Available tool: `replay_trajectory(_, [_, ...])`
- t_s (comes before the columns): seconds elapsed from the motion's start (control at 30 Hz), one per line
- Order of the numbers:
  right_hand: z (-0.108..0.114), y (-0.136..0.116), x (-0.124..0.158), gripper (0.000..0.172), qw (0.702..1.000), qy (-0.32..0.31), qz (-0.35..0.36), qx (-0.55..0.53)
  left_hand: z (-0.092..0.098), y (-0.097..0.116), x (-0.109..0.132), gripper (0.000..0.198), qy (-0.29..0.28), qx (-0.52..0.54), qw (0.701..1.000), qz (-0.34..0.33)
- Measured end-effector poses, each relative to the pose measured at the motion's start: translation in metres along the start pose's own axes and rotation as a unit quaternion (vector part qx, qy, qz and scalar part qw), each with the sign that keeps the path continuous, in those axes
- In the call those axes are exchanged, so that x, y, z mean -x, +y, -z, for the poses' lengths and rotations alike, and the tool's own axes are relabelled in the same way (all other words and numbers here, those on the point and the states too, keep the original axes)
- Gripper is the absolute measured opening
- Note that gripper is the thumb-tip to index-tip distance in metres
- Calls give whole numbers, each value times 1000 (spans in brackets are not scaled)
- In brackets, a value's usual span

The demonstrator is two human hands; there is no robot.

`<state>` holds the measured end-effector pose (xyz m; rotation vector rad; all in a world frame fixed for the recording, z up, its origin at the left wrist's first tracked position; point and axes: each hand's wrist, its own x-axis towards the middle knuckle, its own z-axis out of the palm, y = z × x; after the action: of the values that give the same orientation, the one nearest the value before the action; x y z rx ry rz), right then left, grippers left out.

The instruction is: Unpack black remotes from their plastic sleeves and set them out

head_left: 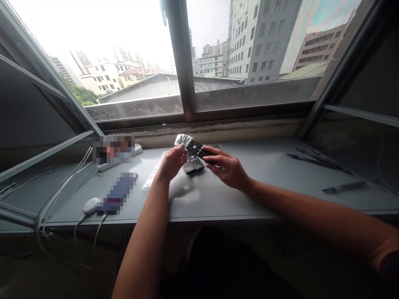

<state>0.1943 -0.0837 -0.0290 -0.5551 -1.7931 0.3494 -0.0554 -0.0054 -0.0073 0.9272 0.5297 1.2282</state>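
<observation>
Above the grey desk [218, 203], the right hand [227, 168] closes its fingers around a black remote control [199, 149], and holds it tilted. The left hand [171, 164] is half curled just beside it, touching or near crumpled silver foil [182, 140]; I cannot tell if it grips something. Two other remotes [192, 163] lie under the hands, a clear plastic bag [152, 172] lies to the left, and farther is the window [249, 54].

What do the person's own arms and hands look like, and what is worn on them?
The left hand and right hand are bare, without gloves, and no watch or ring shows. The left forearm and right forearm are bare too; a dark sleeve shows only at the view's corner, past the right forearm.
</observation>
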Motion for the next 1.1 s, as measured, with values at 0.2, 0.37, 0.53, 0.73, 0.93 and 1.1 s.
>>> replay_trajectory(0.2, [-2,-1,1,25,1000,8,4,11,-1,-1,1,26,-10,-2,1000,-10])
replay_trajectory(0.37, [-4,-1,1,26,999,17,15,30,1,-2,-4,27,51,-32,997,-46])
replay_trajectory(0.53, [-2,-1,1,27,999,-1,26,26,6,-4,-8,69,66,-49,997,10])
replay_trajectory(0.73, [-3,1,3,32,998,-35,42,16,-2,-3,-5,41,74,-46,995,-41])
replay_trajectory(0.93, [-3,4,3,33,998,-47,42,20,-4,-1,-3,37,52,-7,996,-66])
replay_trajectory(1.1, [-4,8,5,38,996,-58,53,30,-4,-2,-1,45,30,-29,997,-60])
